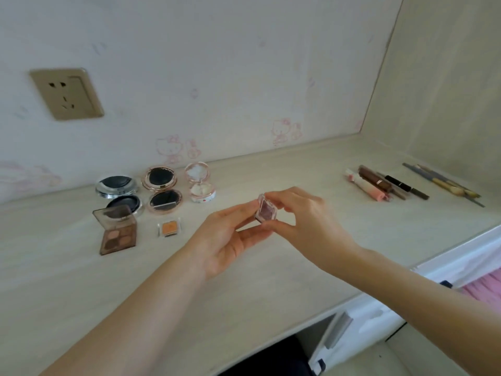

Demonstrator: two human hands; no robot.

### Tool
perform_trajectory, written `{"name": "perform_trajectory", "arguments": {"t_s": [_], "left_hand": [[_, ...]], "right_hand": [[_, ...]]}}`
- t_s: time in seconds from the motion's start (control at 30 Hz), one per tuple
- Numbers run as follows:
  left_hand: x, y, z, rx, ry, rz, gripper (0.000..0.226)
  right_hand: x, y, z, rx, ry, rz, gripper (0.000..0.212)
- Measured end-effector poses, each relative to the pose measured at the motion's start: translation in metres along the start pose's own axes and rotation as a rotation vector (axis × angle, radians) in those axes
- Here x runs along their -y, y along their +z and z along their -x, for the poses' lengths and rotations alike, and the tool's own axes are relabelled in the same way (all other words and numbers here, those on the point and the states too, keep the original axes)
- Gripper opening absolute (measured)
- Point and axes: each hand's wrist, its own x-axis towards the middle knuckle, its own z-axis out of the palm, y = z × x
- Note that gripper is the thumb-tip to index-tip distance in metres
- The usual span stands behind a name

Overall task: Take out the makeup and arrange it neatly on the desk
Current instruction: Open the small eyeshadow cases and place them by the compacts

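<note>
Both hands meet above the middle of the worktop (pixel 271 280), pinching one small clear eyeshadow case (pixel 267 211) between them. Your left hand (pixel 230 240) cups it from below and the left, fingers curled round its lower edge. Your right hand (pixel 306 221) comes over from the right, fingertips gripping its top and right corners. The case is tilted, its mauve pan facing you, held clear of the surface.

Going left to right along the worktop: a wall socket (pixel 66 93) sits high on the left wall. Below it lies the palette group: a silver round compact (pixel 116 184) standing open, a brown four-pan palette (pixel 118 230) in front of it, a rose-gold compact (pixel 162 189) open beside those, and a small orange single shadow (pixel 170 228) lying flat in front. A pink-and-white round compact (pixel 199 183) ends the group. Well apart on the far right lie tubes and pencils (pixel 379 185), then brushes (pixel 444 183), their long axes all slanting the same way.

The orange shadow, the nearest match, lies to the left of your hands, closer to your left hand. Bare surface beside it, on its right, looks like the likely spot for the case, so the left hand seems better placed to set it down.
</note>
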Motion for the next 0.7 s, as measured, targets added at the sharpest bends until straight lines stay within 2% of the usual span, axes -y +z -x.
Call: {"name": "perform_trajectory", "arguments": {"t_s": [0.4, 0.57, 0.7], "left_hand": [[-0.013, -0.057, 0.063, -0.135, 0.062, 0.010, 0.024], [-0.015, -0.072, 0.082, -0.216, 0.086, 0.009, 0.026], [-0.013, -0.077, 0.091, -0.240, 0.081, 0.052, 0.027]], "right_hand": [[0.049, 0.046, -0.006, 0.151, -0.199, -0.048, 0.038], [0.065, 0.058, -0.006, 0.194, -0.240, -0.031, 0.020], [0.071, 0.061, -0.005, 0.242, -0.237, -0.036, 0.019]]}}
